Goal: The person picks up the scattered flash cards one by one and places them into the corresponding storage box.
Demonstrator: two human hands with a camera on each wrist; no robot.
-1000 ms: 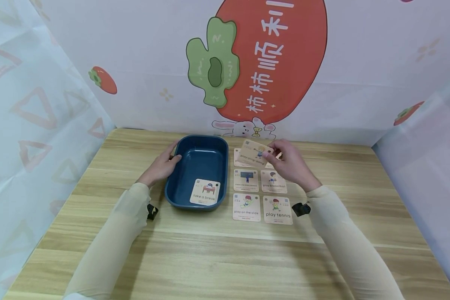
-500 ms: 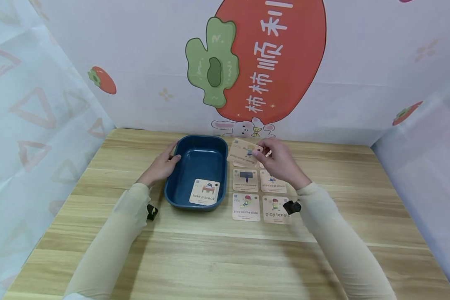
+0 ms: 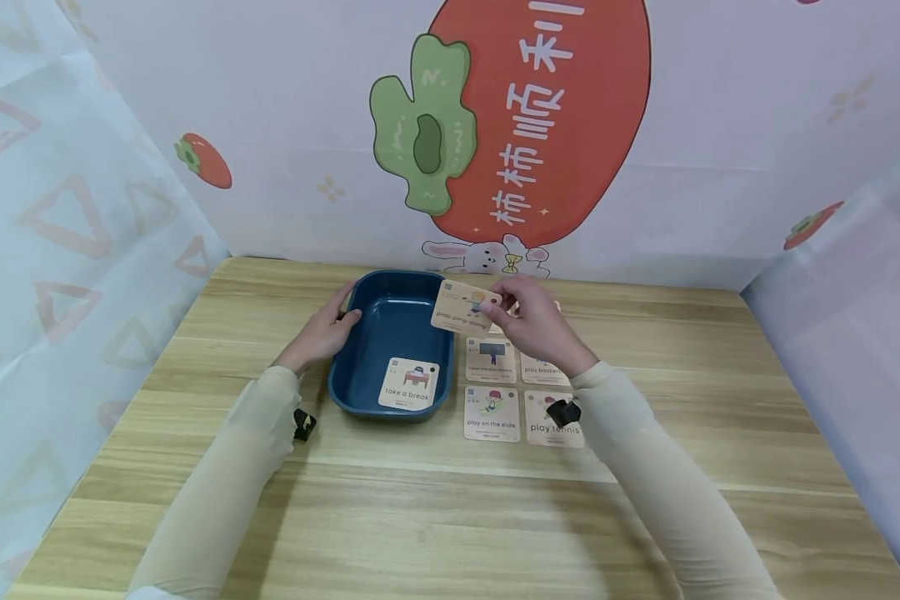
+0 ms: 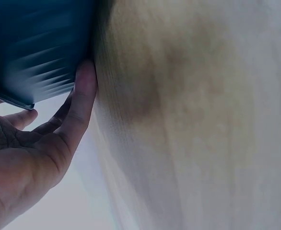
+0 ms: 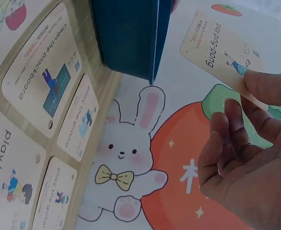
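A blue rectangular tray (image 3: pixel 378 329) stands on the wooden table. My left hand (image 3: pixel 318 335) holds its left side, thumb over the rim and fingers along the outer wall, as the left wrist view also shows the left hand (image 4: pixel 40 143) against the ribbed side. Between thumb and fingers my right hand (image 3: pixel 536 321) pinches a corner of the "play ping-pong" card (image 3: pixel 457 308). That card (image 5: pixel 222 52) is raised and overlaps the tray's right rim in the head view. Inside the tray, near its front, lies the "take a break" card (image 3: pixel 401 393).
Right of the tray, cards lie in two columns: "clean the blackboard" (image 3: pixel 487 368), "play on the slide" (image 3: pixel 491 425), "play basketball" (image 3: pixel 536 371) and "play tennis" (image 3: pixel 558 433). "Play the piano" (image 5: pixel 78 122) and "play the guitar" (image 5: pixel 54 196) lie behind. A printed cloth backdrop (image 3: pixel 285 217) rises at the table's far edge.
My right hand has carried the "play ping-pong" card leftward, from above the back row of cards to the tray's right rim. The left hand and tray have stayed in place.
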